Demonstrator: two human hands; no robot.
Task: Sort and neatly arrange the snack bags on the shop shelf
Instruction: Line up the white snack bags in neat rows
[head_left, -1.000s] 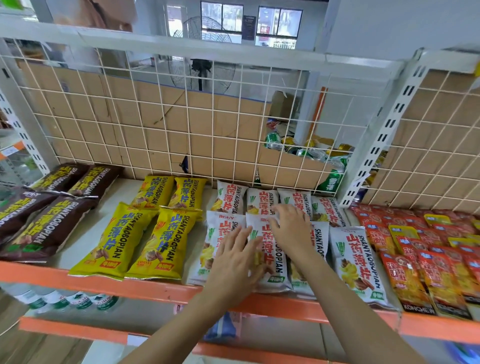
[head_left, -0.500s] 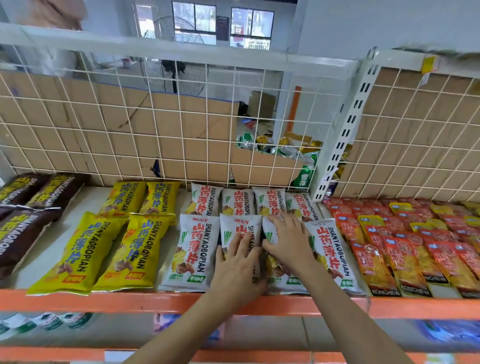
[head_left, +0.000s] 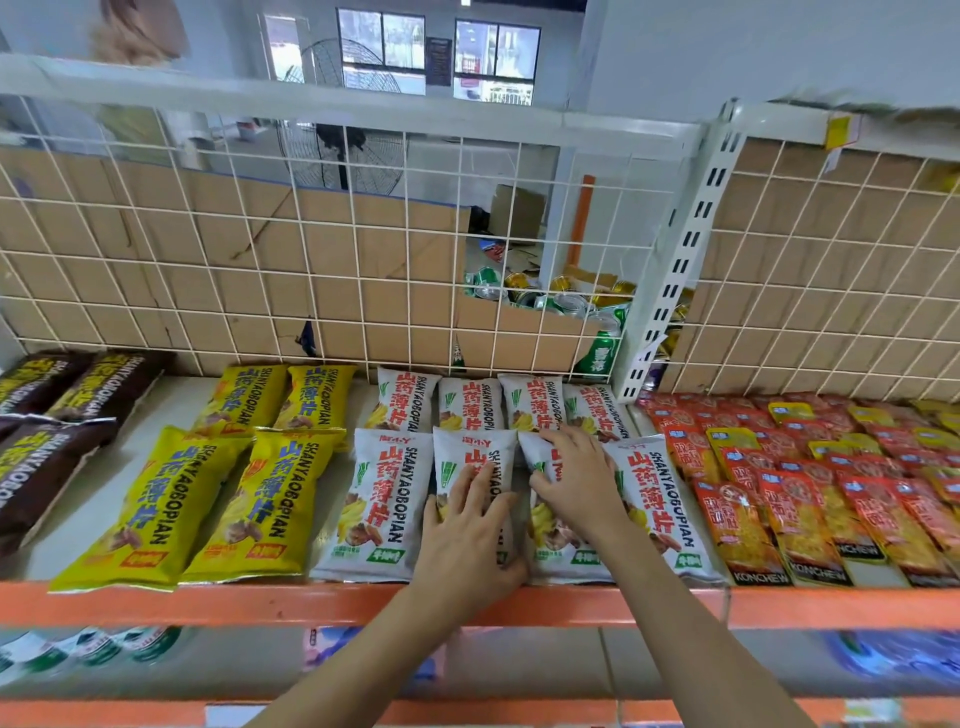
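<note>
SHANYAOBOPIAN is printed lengthwise on the white bags (head_left: 379, 499), the yellow bags (head_left: 150, 509) and the brown bags (head_left: 109, 387), beside the large characters 山药薄片 (red on white, blue on yellow). KONCHEW is lettered on the dark bottom strip of the red packets (head_left: 758, 535) lying at the front edge of the shelf (head_left: 208, 603), towards its right end.

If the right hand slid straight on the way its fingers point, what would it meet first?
Probably the back-row white bag just beyond the fingertips of the right hand, which rests on a front-row white bag; depth is hard to judge.
</note>
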